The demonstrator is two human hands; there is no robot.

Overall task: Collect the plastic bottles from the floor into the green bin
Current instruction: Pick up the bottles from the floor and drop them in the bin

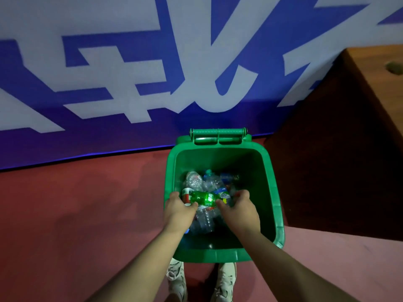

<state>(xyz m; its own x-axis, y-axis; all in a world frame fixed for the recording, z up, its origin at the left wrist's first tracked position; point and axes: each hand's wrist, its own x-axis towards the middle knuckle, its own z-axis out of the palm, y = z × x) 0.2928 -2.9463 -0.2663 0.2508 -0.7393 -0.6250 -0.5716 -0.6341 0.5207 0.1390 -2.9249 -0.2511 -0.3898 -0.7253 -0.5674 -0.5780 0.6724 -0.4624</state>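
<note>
Two bare forearms reach forward from the bottom edge, over a pair of pale shoes (224, 280) standing on a red floor (87, 214). Both hands are over the open mouth of a green bin (218, 256), which stands right at the toes.

A small green bottle (202, 198) lies crosswise between the hands, above the bin's inside. The left hand (180, 207) grips its left end: the fingers curl over the top and the thumb presses from below. A red-labelled bottle (186, 196) is caught in the same grip. The right hand (237, 209) has its fingers curled, with the thumb near the green bottle's right end. It closes round a blue-labelled bottle (224, 196). Just below both hands sits a crumpled clear bottle (205, 219); whether either hand holds it cannot be told.

Deeper in the bin lies a heap of clear bottles (196, 180), crushed and overlapping, one with a teal cap. The bin's hinge bar is on its far side, against a blue banner (130, 94) with large white characters. A brown wooden box (375, 68) stands to the right of the bin, by the banner.
</note>
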